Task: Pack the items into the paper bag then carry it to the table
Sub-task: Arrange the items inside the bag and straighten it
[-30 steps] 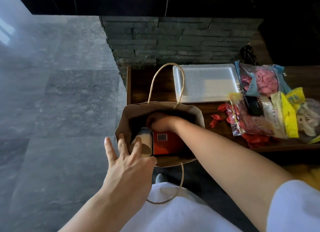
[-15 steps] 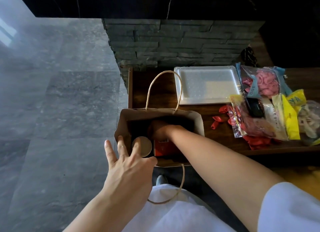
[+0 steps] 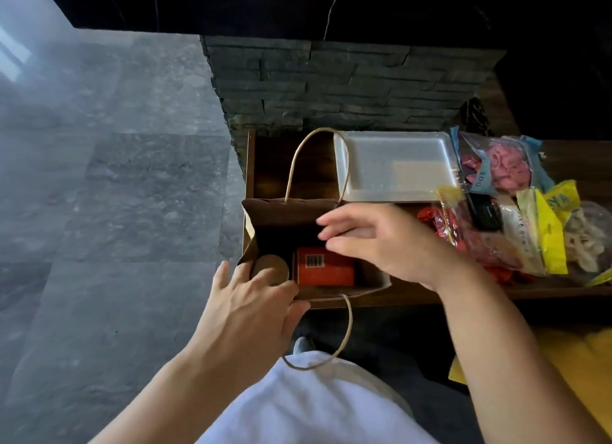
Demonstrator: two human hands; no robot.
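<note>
A brown paper bag [image 3: 281, 211] stands open at the left end of a dark wooden shelf [image 3: 275, 168], its twine handles sticking up and hanging down. Inside lie an orange box [image 3: 323, 271] with a barcode and a tan round-topped cylinder [image 3: 270, 268]. My left hand [image 3: 251, 314] grips the bag's near rim, fingers over the edge beside the cylinder. My right hand [image 3: 381, 244] hovers above the bag's right side, fingers spread, holding nothing.
A white foam tray [image 3: 394, 165] lies behind the bag. Packets of balloons in pink [image 3: 500, 165], red [image 3: 477, 241] and yellow wrapping [image 3: 549, 231] pile up on the shelf's right. A dark stone wall stands behind. Grey tiled floor spreads to the left.
My right hand has come up out of the bag and let go of the orange box, which stays inside. My left hand has closed onto the bag's near rim.
</note>
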